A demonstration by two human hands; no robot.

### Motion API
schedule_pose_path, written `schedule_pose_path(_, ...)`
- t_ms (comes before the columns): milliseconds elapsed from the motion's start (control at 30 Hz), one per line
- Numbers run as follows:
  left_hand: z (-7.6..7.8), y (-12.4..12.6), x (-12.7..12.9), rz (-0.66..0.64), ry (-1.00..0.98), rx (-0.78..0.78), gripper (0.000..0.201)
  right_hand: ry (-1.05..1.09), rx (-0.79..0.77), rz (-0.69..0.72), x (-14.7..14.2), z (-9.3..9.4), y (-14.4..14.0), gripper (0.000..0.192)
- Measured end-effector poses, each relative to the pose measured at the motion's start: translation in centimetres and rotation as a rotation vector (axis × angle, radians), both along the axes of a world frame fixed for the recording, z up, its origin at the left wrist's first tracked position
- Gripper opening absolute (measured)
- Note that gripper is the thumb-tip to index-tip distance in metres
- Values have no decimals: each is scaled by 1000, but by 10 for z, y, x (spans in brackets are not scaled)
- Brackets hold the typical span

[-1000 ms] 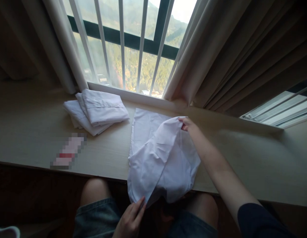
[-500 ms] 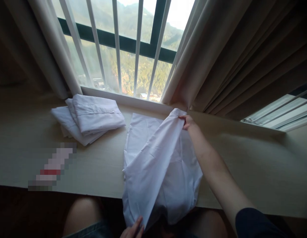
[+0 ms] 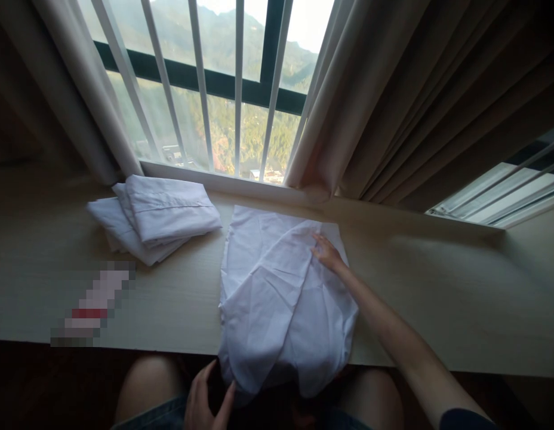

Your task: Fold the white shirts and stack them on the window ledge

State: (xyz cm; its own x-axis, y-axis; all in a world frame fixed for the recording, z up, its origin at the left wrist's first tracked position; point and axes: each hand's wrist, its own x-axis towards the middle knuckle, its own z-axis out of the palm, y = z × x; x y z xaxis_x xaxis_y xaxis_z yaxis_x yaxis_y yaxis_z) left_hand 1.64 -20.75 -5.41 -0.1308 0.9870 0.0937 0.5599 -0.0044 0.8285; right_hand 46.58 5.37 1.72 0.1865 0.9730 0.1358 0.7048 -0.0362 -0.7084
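Note:
A white garment lies partly folded on the wooden surface, its lower end hanging over the front edge. A sleeve-like flap of it crosses diagonally over the top, lying flat with loose creases. My right hand rests on the garment's upper right part, fingers stretched out on the fabric at the flap's end. By the lower left corner, my left hand is held with thumb and fingers apart; its fingertips are beside the hanging cloth, and whether they touch it I cannot tell.
Folded white garments are stacked to the left on the wooden ledge. A blurred-out item lies in front of them. Behind stand a barred window and grey curtains. My knees are below the front edge.
The raised flap has come down flat onto the garment. My right hand has moved down and left, letting go of the flap's end. My left hand has released the lower edge and shifted left.

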Motion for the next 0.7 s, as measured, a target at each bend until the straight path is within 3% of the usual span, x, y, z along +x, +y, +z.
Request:
schedule_pose_path(67,5,11,2,102,-181,-250,65,-259,-84,178,-8,-15,-47,55)
schedule_pose_path(133,13,20,8,121,-336,-418,70,-402,-151,256,-16,-28,-88,57)
schedule_pose_path(233,31,29,17,4,-423,-528,65,-493,-187,246,-24,-36,-125,54)
schedule_pose_path(333,42,30,17,-85,-424,-548,64,-506,-177,190,-32,-33,-137,52)
schedule_pose_path(467,38,26,9,-48,-451,-488,74,-311,-96,39,-32,-21,-118,40)
schedule_pose_path(600,35,26,4,-19,-479,-478,79,241,60,-411,-9,1,-64,41)
schedule_pose_path(700,39,30,1,-21,-461,-501,76,570,70,-551,16,14,-16,42)
